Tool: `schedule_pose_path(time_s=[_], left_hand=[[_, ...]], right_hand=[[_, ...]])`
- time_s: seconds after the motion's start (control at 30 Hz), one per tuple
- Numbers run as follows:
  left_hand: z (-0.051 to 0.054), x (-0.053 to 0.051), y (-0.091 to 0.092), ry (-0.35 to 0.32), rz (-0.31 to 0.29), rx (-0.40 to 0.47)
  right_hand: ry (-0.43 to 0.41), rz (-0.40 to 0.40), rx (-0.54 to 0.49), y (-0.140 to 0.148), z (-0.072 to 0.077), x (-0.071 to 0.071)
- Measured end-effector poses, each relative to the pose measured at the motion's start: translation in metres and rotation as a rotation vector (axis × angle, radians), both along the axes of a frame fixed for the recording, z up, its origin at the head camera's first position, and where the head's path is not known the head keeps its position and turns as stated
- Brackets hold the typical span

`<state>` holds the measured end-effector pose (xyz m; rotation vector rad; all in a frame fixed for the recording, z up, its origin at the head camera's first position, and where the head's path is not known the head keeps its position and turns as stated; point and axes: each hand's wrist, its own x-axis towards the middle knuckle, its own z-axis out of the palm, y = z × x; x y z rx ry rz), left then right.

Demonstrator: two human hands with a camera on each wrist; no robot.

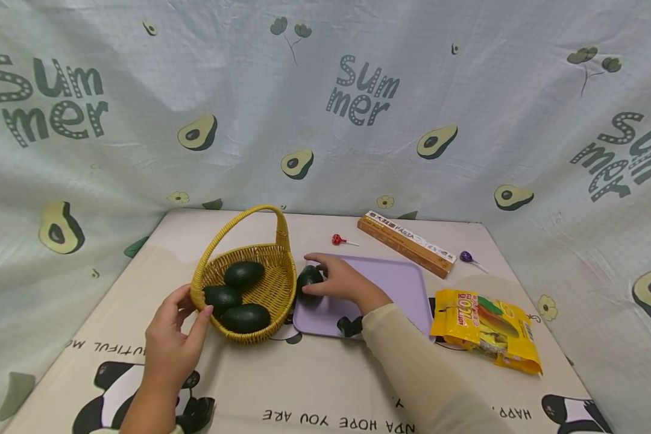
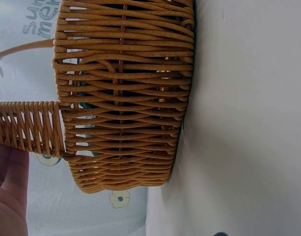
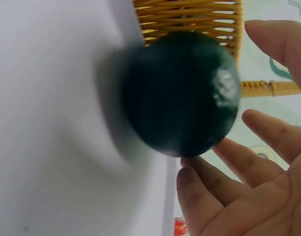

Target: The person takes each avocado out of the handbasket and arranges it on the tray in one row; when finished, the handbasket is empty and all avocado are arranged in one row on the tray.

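Observation:
A yellow wicker basket [image 1: 282,301] with a tall handle stands left of centre, with several dark green avocados [image 1: 245,318] inside. My left hand [image 1: 175,340] holds it at the foot of the handle [image 2: 25,128], thumb on the near side and fingers behind. One more avocado [image 3: 182,93] lies at the left end of a light purple tray [image 1: 387,286], close to the basket. My right hand [image 1: 339,280] reaches around that avocado with fingers spread. In the right wrist view the thumb stands apart from it, while some fingertips [image 3: 190,179] are at its side, perhaps touching.
Behind the tray lie a red lollipop [image 1: 337,240] and a long brown pasta box [image 1: 407,244]. A purple lollipop [image 1: 466,257] is at the right, with a yellow snack bag [image 1: 485,328] in front of it. A printed cloth [image 1: 325,108] hangs along the back and sides.

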<state>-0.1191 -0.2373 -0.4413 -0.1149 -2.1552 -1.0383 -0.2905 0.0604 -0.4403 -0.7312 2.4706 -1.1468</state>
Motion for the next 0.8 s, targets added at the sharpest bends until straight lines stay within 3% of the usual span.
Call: schedule_pose_path(time_s=[0.2,0.47,0.8], left_hand=[[0.0,0.0,0.0,-0.003,-0.001,0.003],[-0.001,0.001,0.0,0.005,0.0,-0.011],[0.0,0.001,0.0,0.015,-0.003,-0.021]], right_hand=[[-0.005,0.018,-0.038,-0.003,0.013,0.005],[0.054,0.042,-0.033,-0.011,0.032,0.012],[0.089,0.112,-0.063,-0.021,0.045,0.016]])
